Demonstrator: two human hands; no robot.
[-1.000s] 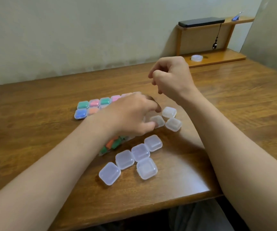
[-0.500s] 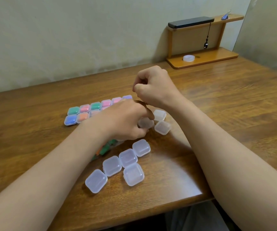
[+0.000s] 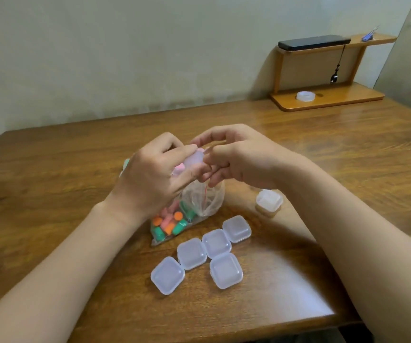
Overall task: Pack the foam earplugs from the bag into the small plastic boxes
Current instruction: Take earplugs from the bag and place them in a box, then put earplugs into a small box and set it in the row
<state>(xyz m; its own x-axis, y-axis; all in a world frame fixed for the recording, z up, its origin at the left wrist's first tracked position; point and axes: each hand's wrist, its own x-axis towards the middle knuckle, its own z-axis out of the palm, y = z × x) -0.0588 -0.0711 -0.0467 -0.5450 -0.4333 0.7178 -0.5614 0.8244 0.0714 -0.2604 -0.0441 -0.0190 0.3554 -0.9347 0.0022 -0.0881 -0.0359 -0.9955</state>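
While both hands met just above the middle of the frame, they held one small box (image 3: 194, 160) between them, lifted off the table (image 3: 51, 194). The left hand (image 3: 153, 175) pinched it between thumb and fingers from the left side. The right hand (image 3: 240, 157) had its curled fingertips closed on the right edge, probably at the lid; the hinge side could not be seen. Such a box was likely very light, stiff and smooth, so it could slip out or snap open suddenly. The safer hold seemed to be on two opposite walls, with a nail under the lip of the lid. The bag (image 3: 199, 201) lay on the table directly below the grip, its thin film crumpled. The earplugs (image 3: 168, 225) were gathered in its lower left corner, apart from both hands. They looked soft and squeezable, easy to pinch gently one by one. Five closed boxes (image 3: 226, 269) lay in the lower centre, and another box (image 3: 268, 200) stood right of the bag, near the right forearm.
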